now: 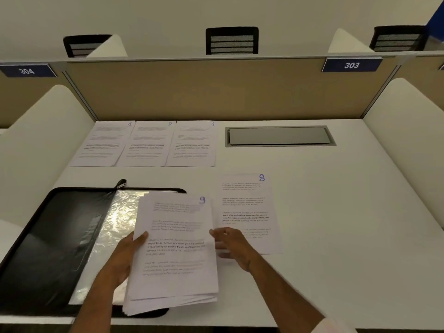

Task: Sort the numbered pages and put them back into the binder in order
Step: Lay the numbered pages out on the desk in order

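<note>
Loose pages (173, 255), 9 on top, are gripped by the left hand (125, 255) above the open binder (48, 236) while the right hand (230, 246), blurred, meets their edge, grip unclear; a slack hold could spill and shuffle them.

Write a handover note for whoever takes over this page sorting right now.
Left hand holds the unsorted stack over the open binder, with page 9 on top.
Right hand is at the stack's right edge, over page 8; it is blurred, so the grip is unclear.
Done: page 1, page 2 and page 3 lie in a row at the back of the desk; page 8 lies alone further right.
Left: sort the stack, then put everything into the binder in order.
</note>
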Action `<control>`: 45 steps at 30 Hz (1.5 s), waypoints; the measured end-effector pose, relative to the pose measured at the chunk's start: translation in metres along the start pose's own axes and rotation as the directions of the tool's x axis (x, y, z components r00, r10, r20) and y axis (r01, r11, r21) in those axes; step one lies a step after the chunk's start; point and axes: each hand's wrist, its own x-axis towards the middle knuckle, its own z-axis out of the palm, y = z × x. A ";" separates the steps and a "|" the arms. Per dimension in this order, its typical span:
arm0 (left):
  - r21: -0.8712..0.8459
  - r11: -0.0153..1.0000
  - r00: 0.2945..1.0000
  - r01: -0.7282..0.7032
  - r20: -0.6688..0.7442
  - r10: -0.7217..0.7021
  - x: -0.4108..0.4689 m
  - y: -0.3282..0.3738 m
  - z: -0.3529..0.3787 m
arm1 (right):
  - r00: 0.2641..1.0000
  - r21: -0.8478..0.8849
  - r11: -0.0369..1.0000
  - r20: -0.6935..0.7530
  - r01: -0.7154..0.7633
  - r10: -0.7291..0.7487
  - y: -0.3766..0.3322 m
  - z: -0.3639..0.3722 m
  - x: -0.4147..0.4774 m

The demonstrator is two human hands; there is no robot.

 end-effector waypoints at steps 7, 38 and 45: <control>0.224 0.975 0.998 -0.004 -0.053 0.016 -0.003 -0.029 -0.011 | 0.981 -0.290 0.955 -0.193 -0.059 0.002 0.035 0.020 0.013; -0.119 0.990 0.996 -0.080 -0.040 0.076 0.007 0.012 -0.051 | 0.670 -0.243 0.969 -0.725 -0.030 -0.161 0.036 -0.108 -0.027; -0.090 0.994 0.998 -0.056 -0.016 0.055 0.007 0.018 -0.064 | 0.641 -0.258 0.957 -0.758 -0.129 -0.118 0.057 -0.103 -0.025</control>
